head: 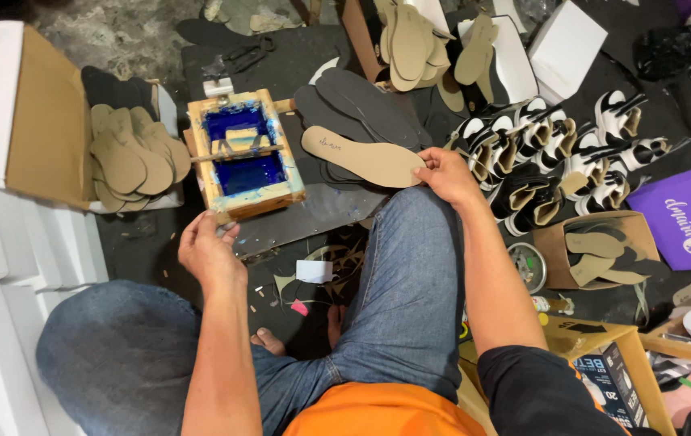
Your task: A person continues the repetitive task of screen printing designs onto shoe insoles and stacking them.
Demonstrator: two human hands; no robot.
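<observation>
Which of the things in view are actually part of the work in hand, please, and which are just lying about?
In hand:
- right hand holding tan insole
- left hand at wooden printing frame with blue ink
- dark insoles beneath

Lying about:
- black-and-white shoes
- purple box
- tan insole stack

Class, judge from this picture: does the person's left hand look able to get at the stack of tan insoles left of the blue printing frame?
Probably yes: the left hand grips the frame corner, and nothing blocks the insoles beside it.
</observation>
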